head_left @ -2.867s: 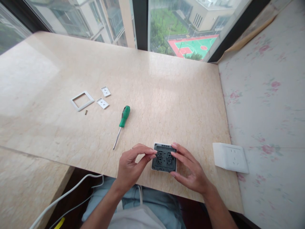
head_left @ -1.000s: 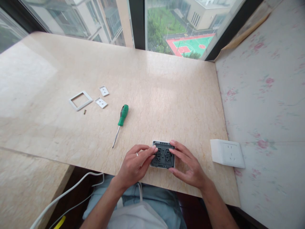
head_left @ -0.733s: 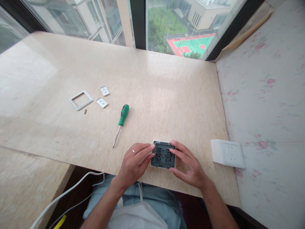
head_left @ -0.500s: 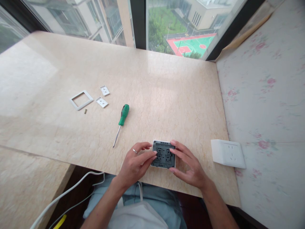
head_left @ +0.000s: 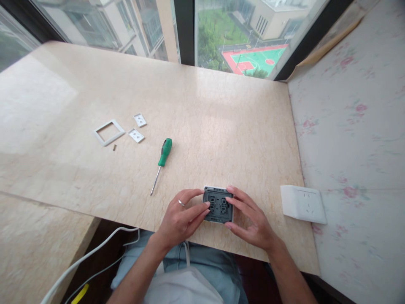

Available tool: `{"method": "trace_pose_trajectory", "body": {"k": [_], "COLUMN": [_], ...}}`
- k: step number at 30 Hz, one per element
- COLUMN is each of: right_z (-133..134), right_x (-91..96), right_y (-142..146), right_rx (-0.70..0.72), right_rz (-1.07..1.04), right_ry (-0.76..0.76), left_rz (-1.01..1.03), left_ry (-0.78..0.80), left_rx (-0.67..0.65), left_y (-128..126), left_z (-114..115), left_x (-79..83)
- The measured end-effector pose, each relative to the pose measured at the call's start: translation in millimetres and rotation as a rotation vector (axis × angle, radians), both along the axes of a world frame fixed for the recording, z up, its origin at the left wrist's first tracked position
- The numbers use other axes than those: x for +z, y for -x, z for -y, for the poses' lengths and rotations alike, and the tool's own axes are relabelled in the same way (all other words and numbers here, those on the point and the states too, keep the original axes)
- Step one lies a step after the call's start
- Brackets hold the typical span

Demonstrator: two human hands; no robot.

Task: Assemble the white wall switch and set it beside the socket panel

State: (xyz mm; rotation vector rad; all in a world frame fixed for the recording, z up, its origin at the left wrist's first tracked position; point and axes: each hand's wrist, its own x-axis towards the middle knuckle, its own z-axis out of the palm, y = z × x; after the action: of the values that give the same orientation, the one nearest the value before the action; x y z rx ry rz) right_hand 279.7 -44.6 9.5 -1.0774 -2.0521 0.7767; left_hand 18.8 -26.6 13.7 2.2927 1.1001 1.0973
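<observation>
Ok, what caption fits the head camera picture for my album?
Left hand and right hand on a dark square panel, a green screwdriver lying nearby.

Module [head_left: 218,214], one: square, dark grey body with thin white rim. Two blocky, recessed mechanisms set side by side across the middle; slotted strip along the far edge. Grey side up, roughly level, at the tabletop's [head_left: 221,114] near edge, just right of centre. Left and right edges partly hidden by fingers [head_left: 200,210].
</observation>
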Motion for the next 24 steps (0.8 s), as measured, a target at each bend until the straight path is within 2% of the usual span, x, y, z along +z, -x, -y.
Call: {"method": "trace_pose_trajectory", "body": {"k": [5, 10, 14, 19, 24], "right_z": [0.0, 0.2, 0.2, 0.7, 0.8], "right_x": [-0.5, -0.2, -0.2, -1.5, -1.6], "right_y": [-0.2, -0.8, -1.0, -1.3, -1.3], "right_rx": [0.008, 0.01, 0.01, 0.008, 0.0], "right_rz": [0.008, 0.016, 0.016, 0.011, 0.017], "right_ry": [0.0, 0.001, 0.004, 0.006, 0.004], "left_rz": [0.05, 0.155, 0.109, 0.033, -0.032], "left_ry": [0.046, 0.208, 0.333, 0.366, 0.361], "left_rx": [-0.016, -0.016, -0.115, -0.253, -0.271], "left_y": [-0.5, 2.7, 6.2, 5.1, 2.4], "left_z": [2.6, 3.7, -0.8, -11.2, -18.6], "left_x": [-2.7, 2.7, 2.6, -4.2, -5.2]}}
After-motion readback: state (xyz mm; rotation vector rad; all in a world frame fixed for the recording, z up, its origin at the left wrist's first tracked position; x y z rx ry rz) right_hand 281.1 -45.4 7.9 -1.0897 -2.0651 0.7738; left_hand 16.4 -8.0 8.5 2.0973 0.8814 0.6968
